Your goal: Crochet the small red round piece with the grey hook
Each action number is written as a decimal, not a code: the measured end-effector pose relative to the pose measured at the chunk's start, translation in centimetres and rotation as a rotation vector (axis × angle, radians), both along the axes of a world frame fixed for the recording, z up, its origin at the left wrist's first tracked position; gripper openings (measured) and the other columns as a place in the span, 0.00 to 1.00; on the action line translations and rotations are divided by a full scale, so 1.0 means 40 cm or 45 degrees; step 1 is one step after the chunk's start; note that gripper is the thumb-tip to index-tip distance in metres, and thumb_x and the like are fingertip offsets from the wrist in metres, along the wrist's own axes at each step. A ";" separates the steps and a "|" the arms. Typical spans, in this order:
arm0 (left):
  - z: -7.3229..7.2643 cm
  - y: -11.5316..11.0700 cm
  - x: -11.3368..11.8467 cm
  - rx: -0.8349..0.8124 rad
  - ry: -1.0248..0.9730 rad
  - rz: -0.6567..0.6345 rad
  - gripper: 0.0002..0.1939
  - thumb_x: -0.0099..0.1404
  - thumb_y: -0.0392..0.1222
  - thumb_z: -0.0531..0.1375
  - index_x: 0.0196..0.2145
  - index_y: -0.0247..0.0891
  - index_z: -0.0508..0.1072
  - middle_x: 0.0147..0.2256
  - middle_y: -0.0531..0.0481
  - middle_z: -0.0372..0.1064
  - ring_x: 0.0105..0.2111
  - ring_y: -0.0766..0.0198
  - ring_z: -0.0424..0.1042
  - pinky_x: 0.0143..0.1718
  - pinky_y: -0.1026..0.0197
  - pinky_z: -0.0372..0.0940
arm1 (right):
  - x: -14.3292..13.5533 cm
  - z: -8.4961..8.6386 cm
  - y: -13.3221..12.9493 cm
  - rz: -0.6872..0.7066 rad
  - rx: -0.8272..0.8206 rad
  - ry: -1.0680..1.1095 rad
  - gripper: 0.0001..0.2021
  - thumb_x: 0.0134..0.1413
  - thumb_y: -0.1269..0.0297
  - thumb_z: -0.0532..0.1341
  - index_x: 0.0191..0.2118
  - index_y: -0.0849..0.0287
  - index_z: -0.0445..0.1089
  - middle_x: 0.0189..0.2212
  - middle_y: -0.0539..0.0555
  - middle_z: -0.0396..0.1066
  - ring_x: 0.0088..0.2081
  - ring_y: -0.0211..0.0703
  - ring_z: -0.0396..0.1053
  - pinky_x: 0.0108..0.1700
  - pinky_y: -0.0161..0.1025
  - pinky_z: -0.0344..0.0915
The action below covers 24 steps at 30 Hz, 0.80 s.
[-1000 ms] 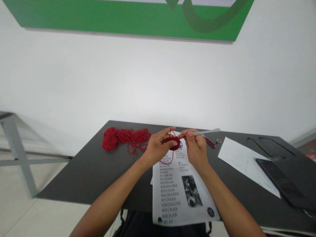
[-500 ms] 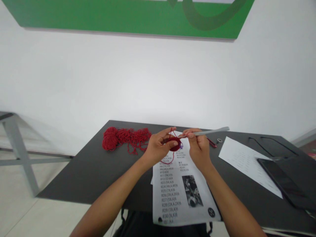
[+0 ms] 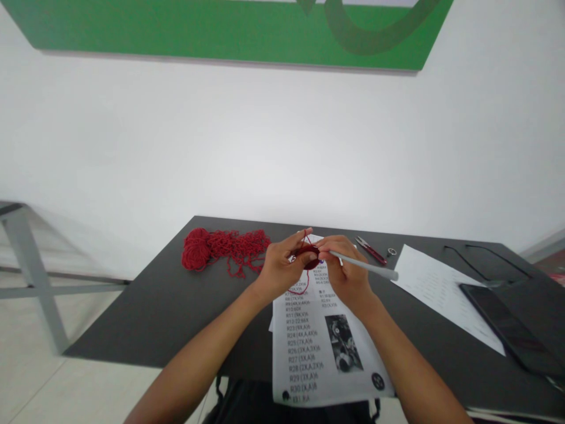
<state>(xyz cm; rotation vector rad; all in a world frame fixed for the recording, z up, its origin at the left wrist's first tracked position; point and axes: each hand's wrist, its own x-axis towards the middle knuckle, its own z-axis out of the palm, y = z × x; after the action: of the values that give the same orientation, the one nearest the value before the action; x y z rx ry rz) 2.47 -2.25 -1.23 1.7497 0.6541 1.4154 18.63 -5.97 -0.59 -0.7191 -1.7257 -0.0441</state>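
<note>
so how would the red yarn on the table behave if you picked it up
The red yarn would probably feel soft and light, being wound strands. Its loose, kinked heap would likely sag and could snag, since the loops lie tangled. The rounded ball might roll if pushed, though the heap beside it could hinder that.

The bare left hand (image 3: 282,264) joins a bare, tapering left forearm (image 3: 212,341); below the bare right hand (image 3: 352,272) the right forearm (image 3: 404,353) is likewise bare. Below and between both hands shows black fabric clothing (image 3: 245,403), its details too dark to tell.
</note>
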 end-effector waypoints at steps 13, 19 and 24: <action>0.006 -0.025 0.035 -0.678 -0.536 -0.288 0.26 0.53 0.47 0.75 0.47 0.34 0.80 0.29 0.49 0.79 0.20 0.73 0.68 0.22 0.69 0.64 | -0.007 -0.031 -0.002 -0.266 0.290 -0.323 0.22 0.62 0.74 0.62 0.59 0.46 0.68 0.46 0.56 0.75 0.51 0.51 0.75 0.51 0.51 0.74; 0.008 0.004 0.013 -0.501 -0.481 -0.245 0.26 0.52 0.48 0.75 0.47 0.35 0.80 0.32 0.47 0.80 0.27 0.67 0.75 0.28 0.66 0.70 | -0.026 -0.033 0.011 0.030 -0.063 0.242 0.10 0.67 0.69 0.58 0.46 0.48 0.75 0.44 0.53 0.78 0.46 0.46 0.78 0.48 0.48 0.77; 0.011 0.032 -0.021 0.035 -0.115 0.210 0.17 0.61 0.37 0.66 0.50 0.38 0.80 0.35 0.48 0.80 0.32 0.64 0.77 0.37 0.62 0.74 | -0.022 -0.015 0.014 0.032 -0.106 0.166 0.07 0.66 0.67 0.60 0.44 0.49 0.75 0.46 0.53 0.81 0.48 0.48 0.77 0.53 0.52 0.73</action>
<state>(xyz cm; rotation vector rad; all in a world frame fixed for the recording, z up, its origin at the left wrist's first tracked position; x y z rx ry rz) 1.65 -0.98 -0.78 1.6740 0.7475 1.6129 17.74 -5.41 -1.19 -0.7454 -1.6185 0.0907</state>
